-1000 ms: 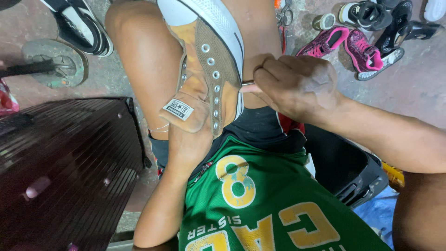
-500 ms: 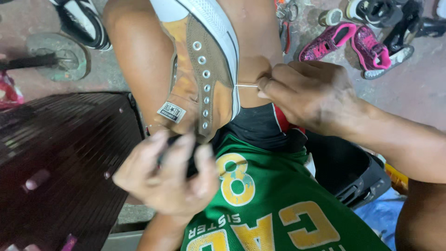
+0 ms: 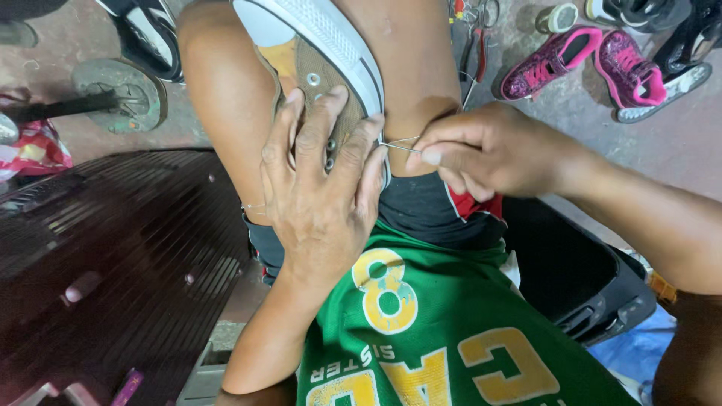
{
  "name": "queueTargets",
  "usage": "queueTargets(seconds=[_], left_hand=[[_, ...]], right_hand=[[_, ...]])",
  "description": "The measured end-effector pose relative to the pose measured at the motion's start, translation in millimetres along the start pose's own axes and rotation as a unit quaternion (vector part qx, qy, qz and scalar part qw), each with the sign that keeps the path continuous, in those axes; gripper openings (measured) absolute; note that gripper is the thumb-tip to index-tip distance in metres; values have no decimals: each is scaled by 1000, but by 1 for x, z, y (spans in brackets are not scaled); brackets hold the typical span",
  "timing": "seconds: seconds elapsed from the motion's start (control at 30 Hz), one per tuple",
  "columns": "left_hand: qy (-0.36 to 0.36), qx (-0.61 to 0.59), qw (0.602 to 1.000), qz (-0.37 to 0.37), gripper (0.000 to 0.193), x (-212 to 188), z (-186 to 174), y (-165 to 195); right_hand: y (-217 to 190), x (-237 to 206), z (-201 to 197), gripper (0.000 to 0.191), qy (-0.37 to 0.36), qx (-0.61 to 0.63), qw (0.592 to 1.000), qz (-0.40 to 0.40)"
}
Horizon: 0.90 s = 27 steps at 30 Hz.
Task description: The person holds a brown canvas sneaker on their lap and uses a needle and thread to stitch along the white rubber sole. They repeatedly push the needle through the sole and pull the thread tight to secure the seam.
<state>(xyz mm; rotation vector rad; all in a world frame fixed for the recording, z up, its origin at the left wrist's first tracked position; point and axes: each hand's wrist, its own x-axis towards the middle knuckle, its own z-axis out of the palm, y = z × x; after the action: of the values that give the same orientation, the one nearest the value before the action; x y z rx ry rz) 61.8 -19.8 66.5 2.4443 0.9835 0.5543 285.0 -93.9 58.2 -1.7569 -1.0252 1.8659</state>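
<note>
Our left hand [image 3: 323, 199] lies flat over the tan sneaker [image 3: 316, 68] propped btwn our knees, pressing it steady; right hand [image 3: 481, 150] pinches a needle [image 3: 398, 146] at the white sole edge. Canvas looks soft, the rubber sole stiff, so we'd grip by the sole. Needle's thin and slippery, we'd guess.

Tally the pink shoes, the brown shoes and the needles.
Pink shoes: 2
Brown sneaker, under the left hand: 1
Needle, pinched by the right hand: 1
Total: 4
</note>
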Motion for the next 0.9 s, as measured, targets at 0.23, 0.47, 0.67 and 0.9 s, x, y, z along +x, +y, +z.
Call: queueTargets(seconds=[0.23, 0.47, 0.67, 0.9], left_hand=[[8, -14, 1000, -17, 33, 1, 1, -3], [8, -12, 1000, -21, 34, 2, -6, -3], [41, 48, 997, 38, 36, 0, -25, 21], [13, 49, 997, 56, 29, 0, -9, 29]], right_hand=[[-14, -27, 4, 30, 266, -544, 700, -379], [0, -39, -8, 22, 299, -496, 756, -305], [15, -43, -3, 19, 273, -401, 827, -283], [15, -47, 0, 19, 278, -373, 844, -269]])
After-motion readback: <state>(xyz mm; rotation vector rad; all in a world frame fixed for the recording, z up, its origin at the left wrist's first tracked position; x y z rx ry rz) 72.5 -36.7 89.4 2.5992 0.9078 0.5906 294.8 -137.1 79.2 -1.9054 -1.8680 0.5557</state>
